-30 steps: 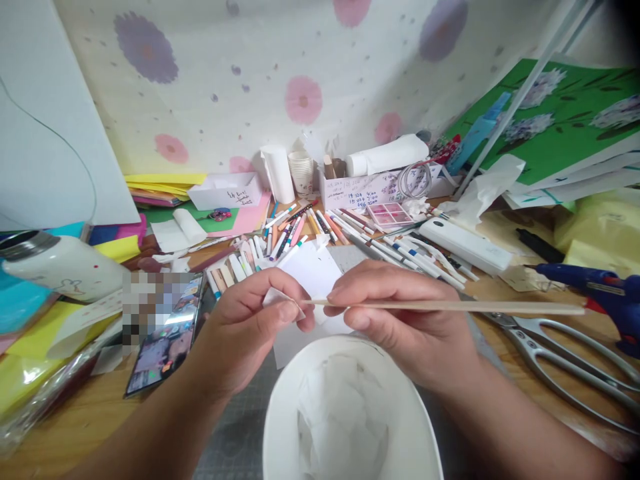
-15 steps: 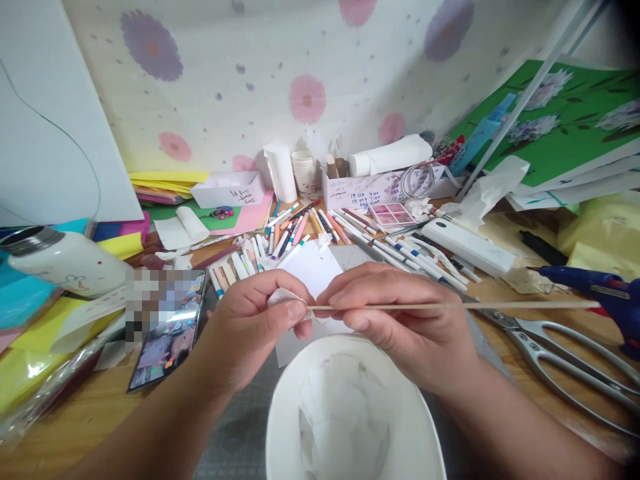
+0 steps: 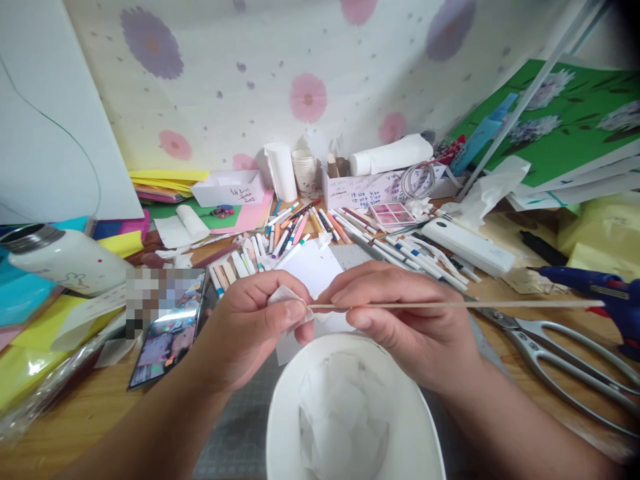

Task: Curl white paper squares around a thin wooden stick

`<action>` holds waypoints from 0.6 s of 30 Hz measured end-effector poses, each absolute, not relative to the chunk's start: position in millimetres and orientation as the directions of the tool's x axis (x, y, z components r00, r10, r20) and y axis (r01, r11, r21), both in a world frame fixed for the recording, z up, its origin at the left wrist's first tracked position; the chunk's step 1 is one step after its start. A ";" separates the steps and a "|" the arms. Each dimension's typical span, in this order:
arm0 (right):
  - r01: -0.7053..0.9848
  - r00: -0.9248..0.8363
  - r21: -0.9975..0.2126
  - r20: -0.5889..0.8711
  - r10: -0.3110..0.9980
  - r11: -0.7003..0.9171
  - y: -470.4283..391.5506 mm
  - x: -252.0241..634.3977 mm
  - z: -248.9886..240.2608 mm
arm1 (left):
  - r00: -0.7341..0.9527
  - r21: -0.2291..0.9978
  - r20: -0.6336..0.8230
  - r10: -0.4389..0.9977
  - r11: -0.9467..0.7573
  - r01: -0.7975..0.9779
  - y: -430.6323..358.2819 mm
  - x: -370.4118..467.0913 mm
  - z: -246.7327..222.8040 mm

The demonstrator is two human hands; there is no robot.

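Note:
Thumb and fingers of my left hand (image 3: 267,320) pinch a small piece of white tissue (image 3: 291,301) wrapped at the left end of a thin wooden stick (image 3: 430,305). The stick lies nearly level and reaches far to the right. My right hand (image 3: 400,313) holds it between thumb and fingers, close to the tissue. Below both hands stands a white container (image 3: 280,413) with crumpled white paper (image 3: 350,407) inside.
Large scissors (image 3: 545,350) and a blue glue gun (image 3: 595,283) lie at the right. Many markers (image 3: 295,233) are spread behind my hands. A phone (image 3: 170,340) and a white bottle (image 3: 70,260) are at the left. A grey cutting mat (image 3: 235,427) lies below.
The thumb of my right hand has shifted slightly, and the stick's far end sits a little farther right. The tissue is still pinched in my left hand.

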State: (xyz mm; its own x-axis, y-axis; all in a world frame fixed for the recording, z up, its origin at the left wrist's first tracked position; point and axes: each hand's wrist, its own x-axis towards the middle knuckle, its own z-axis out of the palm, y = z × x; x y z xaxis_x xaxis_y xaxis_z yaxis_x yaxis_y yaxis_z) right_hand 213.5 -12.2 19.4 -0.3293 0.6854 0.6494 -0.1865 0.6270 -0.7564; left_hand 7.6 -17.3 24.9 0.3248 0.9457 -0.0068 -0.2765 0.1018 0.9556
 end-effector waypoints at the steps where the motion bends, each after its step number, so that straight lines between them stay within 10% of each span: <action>1: -0.187 -0.330 -0.759 0.647 0.688 0.624 -12.1 213.6 19.4 | 0.329 0.955 -0.008 0.944 0.105 -0.278 -17.4 7.6 24.8; 18: -0.278 -0.336 -0.732 0.681 0.651 0.622 -10.7 213.2 20.8 | 0.350 0.951 -0.020 0.937 0.126 -0.283 -17.2 6.5 22.7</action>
State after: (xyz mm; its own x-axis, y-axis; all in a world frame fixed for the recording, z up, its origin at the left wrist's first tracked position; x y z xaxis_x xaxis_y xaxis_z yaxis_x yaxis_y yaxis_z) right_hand 213.2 -10.7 20.8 -0.3355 0.6511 0.6808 -0.2778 0.6221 -0.7320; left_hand 6.5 -17.2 22.7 0.3498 0.9366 -0.0205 -0.2828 0.1264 0.9508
